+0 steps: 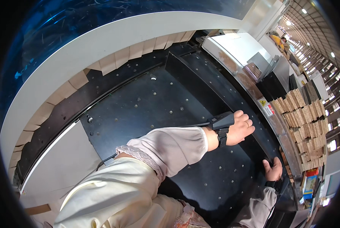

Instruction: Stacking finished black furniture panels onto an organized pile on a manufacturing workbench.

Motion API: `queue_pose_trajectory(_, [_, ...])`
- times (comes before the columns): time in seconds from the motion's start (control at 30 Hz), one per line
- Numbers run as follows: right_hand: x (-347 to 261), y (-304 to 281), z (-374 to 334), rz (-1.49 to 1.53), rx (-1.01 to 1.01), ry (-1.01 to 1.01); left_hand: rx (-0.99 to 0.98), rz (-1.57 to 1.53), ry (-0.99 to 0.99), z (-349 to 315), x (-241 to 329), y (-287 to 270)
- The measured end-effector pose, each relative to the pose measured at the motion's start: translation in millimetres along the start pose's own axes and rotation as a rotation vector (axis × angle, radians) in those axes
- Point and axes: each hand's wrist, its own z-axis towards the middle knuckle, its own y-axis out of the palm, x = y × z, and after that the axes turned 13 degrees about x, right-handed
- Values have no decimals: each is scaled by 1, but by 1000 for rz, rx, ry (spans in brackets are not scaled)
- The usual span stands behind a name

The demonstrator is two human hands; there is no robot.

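Observation:
A long, narrow dark panel (194,79) stands on edge on the black table (134,102) dotted with small metal studs. It runs slantwise from the far middle toward the near right. My left hand (240,128), a black device strapped at its wrist, is closed over the panel's upper edge, its fingers curled and its palm side hidden. Farther along, by the near end of the same panel, my right hand (273,169) grips with its thumb on the left and its fingers on the right. The fingertips of both hands are partly out of sight.
A curved-looking pale machine beam (101,38) with hanging beige flaps (108,64) spans the far left. Along the right run a metal rail (270,114), stacked chipboard strips (305,125) and dark panels (272,85). A pale board (60,155) lies at left.

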Motion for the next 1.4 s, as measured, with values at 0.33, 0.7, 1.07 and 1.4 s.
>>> queue_pose_trajectory(0.33, [11,15,6,-30,71,-23,126,169,-141,-3,-36,0])
queue_pose_trajectory(0.7, [17,35,13,-78,184,-79,340,543,-160,-39,-199,-96])
queue_pose_trajectory(1.07, [36,44,24,-54,68,-28,428,723,-674,-49,-204,-107])
queue_pose_trajectory(1.4, [-2,68,5,5,300,-165,-645,122,-280,-28,-29,-9])
